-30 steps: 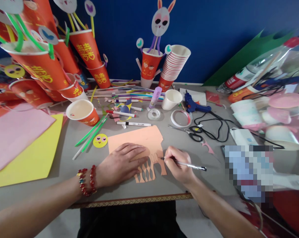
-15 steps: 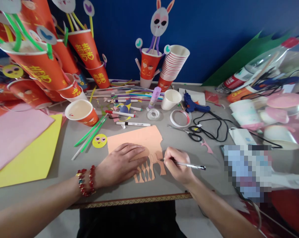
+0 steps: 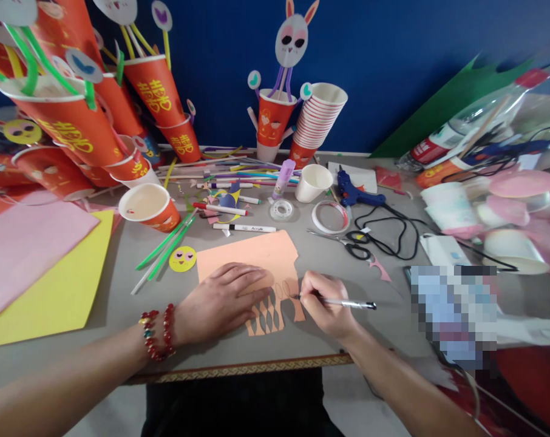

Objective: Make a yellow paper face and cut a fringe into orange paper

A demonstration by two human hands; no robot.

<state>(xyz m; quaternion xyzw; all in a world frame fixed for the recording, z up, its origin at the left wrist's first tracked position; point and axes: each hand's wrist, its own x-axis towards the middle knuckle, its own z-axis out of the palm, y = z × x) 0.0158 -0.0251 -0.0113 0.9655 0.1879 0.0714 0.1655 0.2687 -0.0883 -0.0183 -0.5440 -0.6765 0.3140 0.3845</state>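
My left hand [image 3: 224, 300] lies flat with fingers stretched across a sheet of orange paper [image 3: 247, 258], pressing it on the table. Leaf-shaped holes are cut along the paper's lower edge, and thin oval outlines are drawn to the right of them. In my right hand [image 3: 325, 300] a pen [image 3: 354, 304] is pinched, its tip on the paper by the ovals. A round yellow face cutout [image 3: 183, 259] rests just left of the paper. Beaded bracelets [image 3: 159, 332] circle my left wrist.
Scissors [image 3: 354, 246], a tape roll [image 3: 331, 216] and a blue glue gun [image 3: 359, 191] lie behind right. A marker [image 3: 244, 228] lies behind the paper. Red paper cups [image 3: 150, 209] crowd the left and back. Yellow paper [image 3: 93, 273] covers the left side; a bottle [image 3: 461, 130] leans far right.
Almost nothing differs. The pen and my right hand have shifted very slightly at the drawn ovals; my left hand stays in place on the paper.
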